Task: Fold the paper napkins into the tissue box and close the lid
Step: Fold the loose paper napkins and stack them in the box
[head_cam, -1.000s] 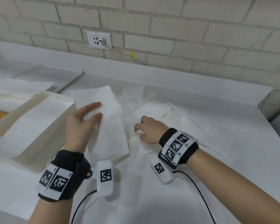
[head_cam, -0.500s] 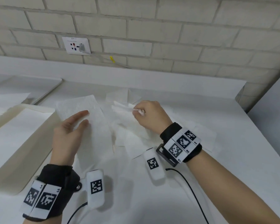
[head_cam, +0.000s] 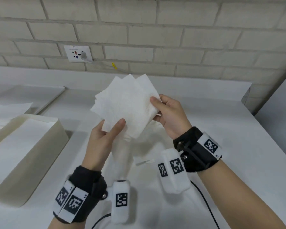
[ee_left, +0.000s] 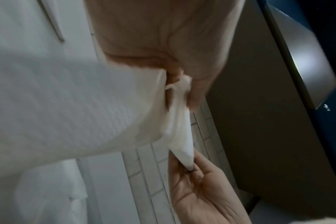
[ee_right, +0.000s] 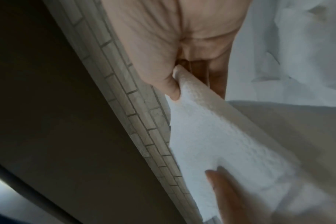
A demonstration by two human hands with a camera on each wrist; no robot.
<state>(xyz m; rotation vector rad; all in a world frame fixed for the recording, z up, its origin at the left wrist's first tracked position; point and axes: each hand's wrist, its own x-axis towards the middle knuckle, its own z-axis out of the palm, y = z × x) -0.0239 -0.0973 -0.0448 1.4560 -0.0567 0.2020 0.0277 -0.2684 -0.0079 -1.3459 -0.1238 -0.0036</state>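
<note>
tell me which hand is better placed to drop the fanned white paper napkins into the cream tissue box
Left. The left hand pinches the fanned white paper napkins on the side nearer the cream tissue box; the right hand grips their far side.

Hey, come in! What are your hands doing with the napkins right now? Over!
Left hand and right hand both grip the fanned napkin stack, raised above the table. Tissue box open at left. Nothing in the way.

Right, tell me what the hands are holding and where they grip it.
Both hold one fanned stack of paper napkins above the table. The left hand pinches its lower corner; the right hand pinches its right edge.
</note>
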